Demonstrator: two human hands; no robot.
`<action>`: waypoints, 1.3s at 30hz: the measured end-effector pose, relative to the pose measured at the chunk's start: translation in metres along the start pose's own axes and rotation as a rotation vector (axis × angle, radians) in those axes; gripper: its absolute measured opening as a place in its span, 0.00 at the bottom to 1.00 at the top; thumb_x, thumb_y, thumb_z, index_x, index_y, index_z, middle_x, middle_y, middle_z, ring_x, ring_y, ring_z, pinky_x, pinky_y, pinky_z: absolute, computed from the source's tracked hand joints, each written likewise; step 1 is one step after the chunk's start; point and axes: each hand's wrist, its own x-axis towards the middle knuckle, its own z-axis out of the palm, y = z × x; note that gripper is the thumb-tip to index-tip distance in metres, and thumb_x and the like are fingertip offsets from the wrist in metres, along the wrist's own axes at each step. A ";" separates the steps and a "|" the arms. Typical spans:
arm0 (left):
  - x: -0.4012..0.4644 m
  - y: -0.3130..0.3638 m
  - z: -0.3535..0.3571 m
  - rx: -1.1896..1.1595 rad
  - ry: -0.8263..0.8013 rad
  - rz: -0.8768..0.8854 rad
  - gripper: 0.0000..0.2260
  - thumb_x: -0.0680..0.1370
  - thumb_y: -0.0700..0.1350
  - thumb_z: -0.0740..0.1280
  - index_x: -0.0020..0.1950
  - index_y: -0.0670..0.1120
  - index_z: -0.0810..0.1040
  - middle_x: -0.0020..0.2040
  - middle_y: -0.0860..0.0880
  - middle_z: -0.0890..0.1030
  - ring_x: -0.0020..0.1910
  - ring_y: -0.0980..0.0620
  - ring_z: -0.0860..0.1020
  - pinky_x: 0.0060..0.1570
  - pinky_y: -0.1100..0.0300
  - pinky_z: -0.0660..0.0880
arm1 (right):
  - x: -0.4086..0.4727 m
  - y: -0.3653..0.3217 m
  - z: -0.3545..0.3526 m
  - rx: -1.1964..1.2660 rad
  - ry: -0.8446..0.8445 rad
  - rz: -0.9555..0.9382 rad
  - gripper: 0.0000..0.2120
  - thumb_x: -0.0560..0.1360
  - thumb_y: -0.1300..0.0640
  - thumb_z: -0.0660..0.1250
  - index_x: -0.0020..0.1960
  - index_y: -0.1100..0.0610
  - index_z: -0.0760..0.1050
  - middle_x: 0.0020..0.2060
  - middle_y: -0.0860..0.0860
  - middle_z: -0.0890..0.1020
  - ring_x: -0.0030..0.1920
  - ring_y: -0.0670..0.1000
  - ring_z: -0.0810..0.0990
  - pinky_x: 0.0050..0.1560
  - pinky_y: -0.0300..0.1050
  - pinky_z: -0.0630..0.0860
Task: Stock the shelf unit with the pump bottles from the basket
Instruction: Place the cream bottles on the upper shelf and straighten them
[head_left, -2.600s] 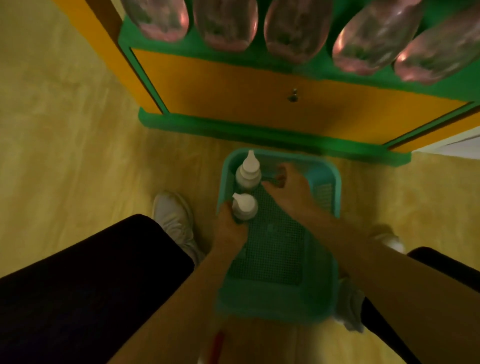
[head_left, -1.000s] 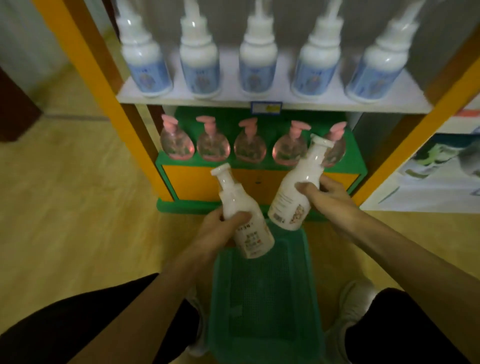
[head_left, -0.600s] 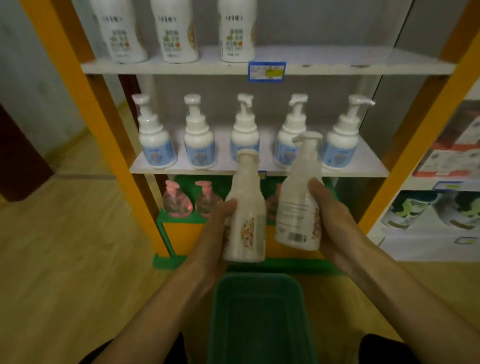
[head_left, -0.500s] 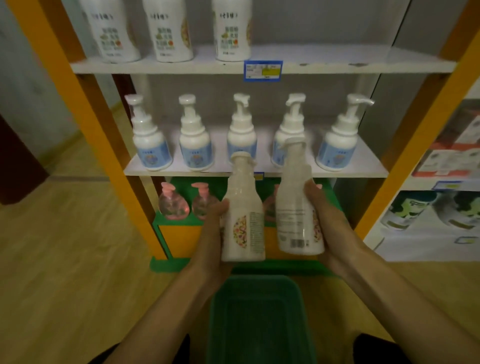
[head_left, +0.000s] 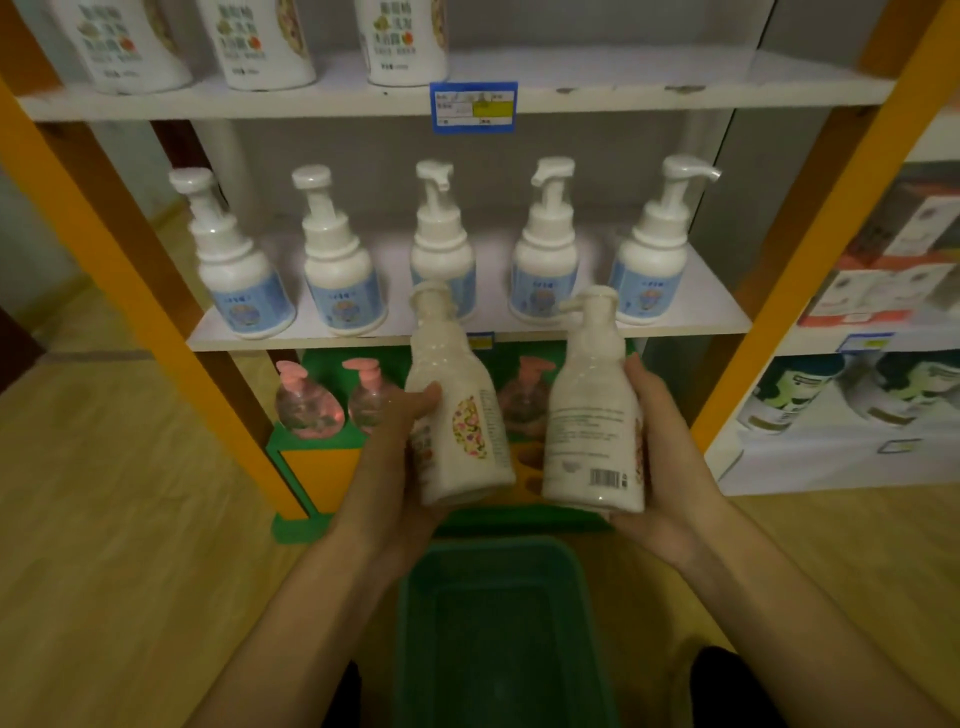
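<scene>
My left hand (head_left: 397, 457) grips a white pump bottle (head_left: 457, 405) with a floral label, held upright and tilted slightly left. A second white pump bottle (head_left: 595, 415), its barcode facing me, is gripped by my right hand (head_left: 665, 457). Both bottles are held in front of the shelf unit (head_left: 623, 327), above the green basket (head_left: 498, 623) on the floor. The basket's visible part holds nothing. The top shelf (head_left: 649, 85) carries three matching white bottles (head_left: 405, 41) on its left; its right half is bare.
Several blue-labelled pump bottles (head_left: 441, 249) line the middle shelf. Pink-capped clear bottles (head_left: 309, 400) sit on the green bottom level. Orange uprights (head_left: 130, 270) frame the unit. Boxed goods (head_left: 878, 291) fill the neighbouring shelf at right. The floor is wooden.
Both hands took the bottles out of the basket and raised them before the shelves. In the last half second the view rose slightly and the two bottles moved a little apart.
</scene>
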 end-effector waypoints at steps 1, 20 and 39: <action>-0.001 -0.001 0.000 0.009 -0.021 -0.008 0.16 0.67 0.44 0.70 0.54 0.49 0.77 0.43 0.45 0.85 0.44 0.46 0.84 0.44 0.48 0.81 | -0.003 -0.001 0.001 0.006 0.001 0.008 0.23 0.75 0.37 0.60 0.59 0.53 0.77 0.46 0.56 0.81 0.49 0.56 0.78 0.55 0.55 0.73; 0.009 -0.012 0.009 0.248 0.056 0.012 0.22 0.63 0.44 0.69 0.57 0.50 0.75 0.53 0.44 0.82 0.51 0.45 0.81 0.37 0.55 0.80 | -0.007 -0.014 -0.001 0.057 0.139 -0.037 0.16 0.69 0.42 0.67 0.41 0.52 0.86 0.41 0.54 0.85 0.42 0.53 0.84 0.41 0.49 0.81; 0.009 -0.016 0.012 0.354 0.098 0.002 0.25 0.62 0.45 0.72 0.58 0.53 0.73 0.56 0.43 0.80 0.55 0.43 0.79 0.52 0.46 0.78 | -0.007 -0.007 0.000 0.204 0.157 0.017 0.18 0.72 0.42 0.63 0.46 0.56 0.79 0.37 0.55 0.80 0.37 0.53 0.80 0.44 0.48 0.75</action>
